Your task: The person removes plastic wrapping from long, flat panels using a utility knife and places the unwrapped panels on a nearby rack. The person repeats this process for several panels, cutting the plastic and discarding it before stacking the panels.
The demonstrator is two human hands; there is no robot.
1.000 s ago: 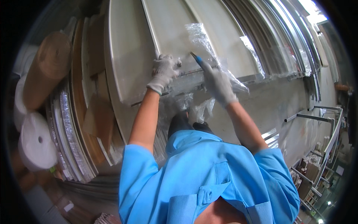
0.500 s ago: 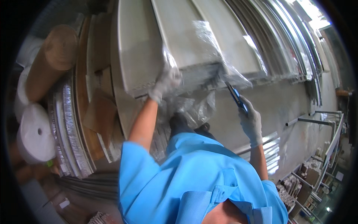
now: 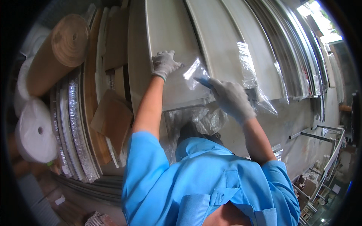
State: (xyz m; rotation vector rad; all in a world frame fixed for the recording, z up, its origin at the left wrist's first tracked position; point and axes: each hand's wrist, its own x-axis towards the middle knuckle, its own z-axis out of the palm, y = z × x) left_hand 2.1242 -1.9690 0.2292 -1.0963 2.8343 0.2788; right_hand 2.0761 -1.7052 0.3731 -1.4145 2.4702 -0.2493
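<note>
Both my hands wear pale gloves. My left hand (image 3: 165,64) lies with its fingers apart on the leftmost of several long, beige-grey panels (image 3: 177,41). To its right, my right hand (image 3: 230,97) grips a blue utility knife (image 3: 204,82), pointing left. The knife's tip meets a loose flap of clear plastic film (image 3: 195,72) over the same panel; whether it cuts the film cannot be made out. Another film strip (image 3: 247,67) clings farther right, with a loose end past the panels' near edge. Crumpled film (image 3: 211,119) hangs below that edge.
At the left stand a brown paper roll (image 3: 69,41) and a white roll (image 3: 37,130), beside upright wrapped boards (image 3: 75,124) and torn cardboard (image 3: 113,116). Shiny metal profiles (image 3: 294,41) line the far right. A metal frame rack (image 3: 333,150) stands at the right.
My left hand has moved up from the panel's near edge onto its face, its fingers now spread. My right hand has brought the knife up and left onto the panel.
</note>
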